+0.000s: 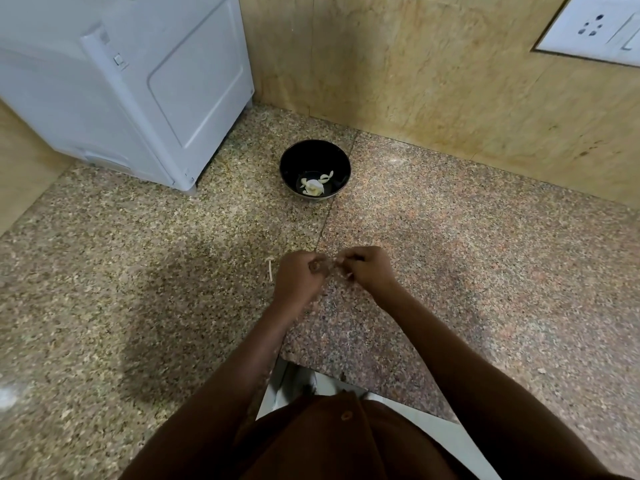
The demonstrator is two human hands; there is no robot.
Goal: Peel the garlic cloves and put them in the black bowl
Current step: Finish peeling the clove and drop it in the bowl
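Garlic in hand: we see a small pale piece between the two hands, low over the counter – too blurred for us to tell clove from skin.
Left hand: fingers curled in, tips meeting the pale piece at the gap between the hands; we read it as a pinch.
Right hand: fingers curled too, pinching the same piece from the other side, with a pale sliver showing under its knuckles.
Black bowl: stands on the counter well beyond the hands, toward the wall – apart from both.
Peeled cloves: we count a few white pieces lying in the bottom of the bowl.
Loose skin: a thin pale strip lies on the counter just left of the left hand.
Counter: speckled granite with a seam running from the bowl toward the hands.
White appliance: stands at the far left, near the bowl.
Wall socket: upper right on the tan wall.
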